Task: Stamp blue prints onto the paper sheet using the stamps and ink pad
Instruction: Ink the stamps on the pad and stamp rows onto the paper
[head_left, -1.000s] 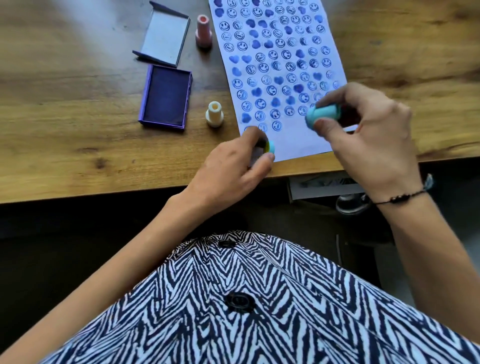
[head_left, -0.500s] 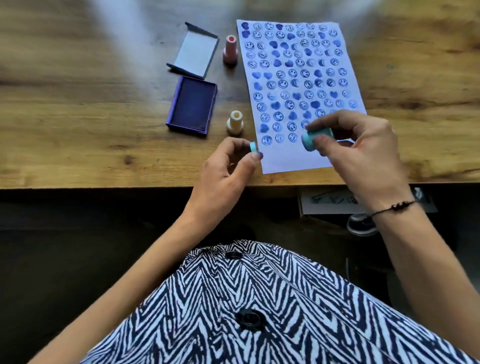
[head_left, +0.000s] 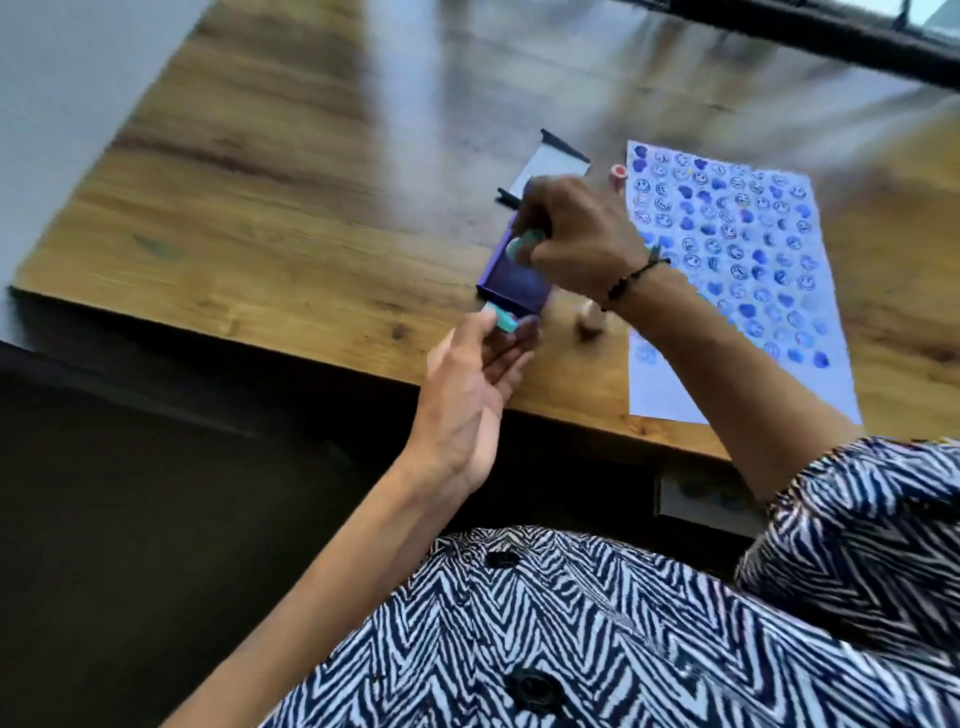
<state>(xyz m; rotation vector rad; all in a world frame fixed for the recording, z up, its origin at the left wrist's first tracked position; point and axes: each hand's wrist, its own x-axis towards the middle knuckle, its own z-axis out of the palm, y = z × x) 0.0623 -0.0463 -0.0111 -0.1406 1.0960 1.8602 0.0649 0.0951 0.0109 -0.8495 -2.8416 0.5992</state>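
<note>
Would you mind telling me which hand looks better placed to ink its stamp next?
Probably the right hand: it holds a teal stamp directly over the ink pad, face toward it. The left hand holds its teal piece at the pad's near edge.
</note>
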